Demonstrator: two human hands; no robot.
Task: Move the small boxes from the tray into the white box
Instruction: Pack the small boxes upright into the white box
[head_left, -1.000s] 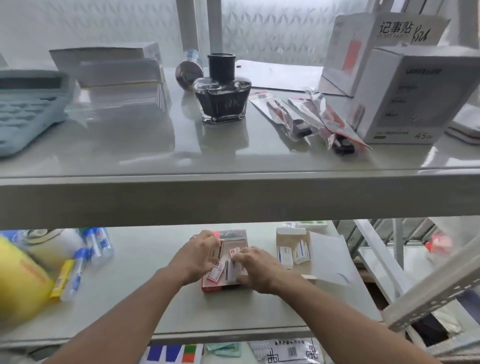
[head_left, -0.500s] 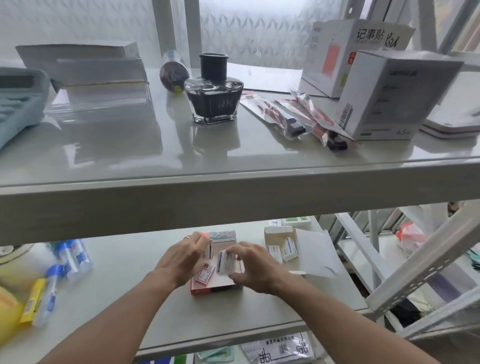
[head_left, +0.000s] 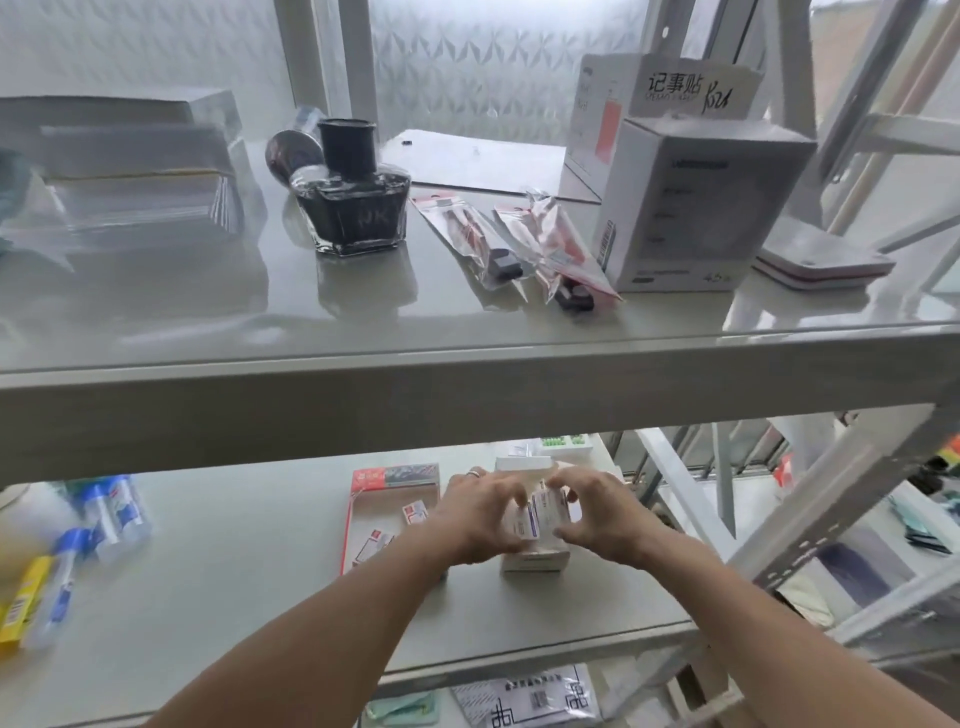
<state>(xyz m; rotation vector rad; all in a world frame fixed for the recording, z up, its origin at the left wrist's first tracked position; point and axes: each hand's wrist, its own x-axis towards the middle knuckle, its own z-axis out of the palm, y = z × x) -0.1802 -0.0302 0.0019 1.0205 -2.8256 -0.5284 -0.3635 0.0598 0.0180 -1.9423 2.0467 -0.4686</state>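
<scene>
Lower shelf (head_left: 260, 561) | both hands' grip: small boxes (head_left: 540, 514) | above white box (head_left: 535, 561)

The lower shelf (head_left: 234, 571) carries the red-edged tray (head_left: 363, 519), the white box (head_left: 535, 560) just beside it, glue bottles (head_left: 111, 512) and a yellow packet (head_left: 23, 603) at the left.

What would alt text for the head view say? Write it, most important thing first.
Both hands, left hand and right hand, hold a cluster of small boxes over the white box on the lower shelf. Beside it, the red-edged tray holds two more. An ink bottle stands on the upper shelf.
</scene>
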